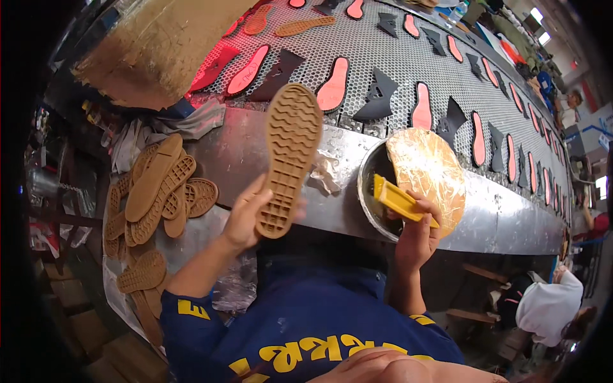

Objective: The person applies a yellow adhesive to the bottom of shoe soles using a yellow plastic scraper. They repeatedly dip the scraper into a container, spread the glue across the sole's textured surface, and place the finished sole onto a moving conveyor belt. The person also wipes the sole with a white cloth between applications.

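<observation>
Tan rubber outsole [290, 156] upright, tread showing, heel end pinched in left hand [246, 217], over steel conveyor's near edge. Right hand [418, 233] clenched on yellow brush handle [399, 201] at glue pot [373, 185] rim. Spare soles [159, 191] piled at worktop's left edge. Mesh belt [383, 57] w/ red insoles, black pcs; factory hall beyond.
</observation>
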Motion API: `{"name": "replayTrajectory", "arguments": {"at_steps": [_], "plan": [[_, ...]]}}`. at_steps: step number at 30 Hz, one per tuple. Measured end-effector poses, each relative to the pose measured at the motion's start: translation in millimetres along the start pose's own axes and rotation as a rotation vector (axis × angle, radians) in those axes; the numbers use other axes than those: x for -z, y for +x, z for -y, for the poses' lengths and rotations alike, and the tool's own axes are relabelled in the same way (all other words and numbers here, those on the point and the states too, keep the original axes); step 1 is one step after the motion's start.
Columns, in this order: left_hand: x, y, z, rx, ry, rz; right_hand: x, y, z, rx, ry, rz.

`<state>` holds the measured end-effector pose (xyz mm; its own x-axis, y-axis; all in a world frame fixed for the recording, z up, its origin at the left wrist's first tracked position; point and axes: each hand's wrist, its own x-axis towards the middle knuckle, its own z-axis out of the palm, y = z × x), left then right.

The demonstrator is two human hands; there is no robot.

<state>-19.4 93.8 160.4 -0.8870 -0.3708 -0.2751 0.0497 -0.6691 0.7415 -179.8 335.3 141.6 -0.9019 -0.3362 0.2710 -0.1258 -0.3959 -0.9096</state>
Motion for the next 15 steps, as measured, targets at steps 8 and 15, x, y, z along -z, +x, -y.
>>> {"name": "replayTrajectory", "arguments": {"at_steps": [8, 15], "plan": [[5.3, -6.1, 47.7, 0.319, -0.194, 0.451, -16.8, 3.7, 17.8, 0.524, -0.564, 0.106], [-0.4, -6.2, 50.6, 0.401, -0.08, 0.517, -38.1, 5.4, 14.4, 0.583, -0.607, 0.271]]}}
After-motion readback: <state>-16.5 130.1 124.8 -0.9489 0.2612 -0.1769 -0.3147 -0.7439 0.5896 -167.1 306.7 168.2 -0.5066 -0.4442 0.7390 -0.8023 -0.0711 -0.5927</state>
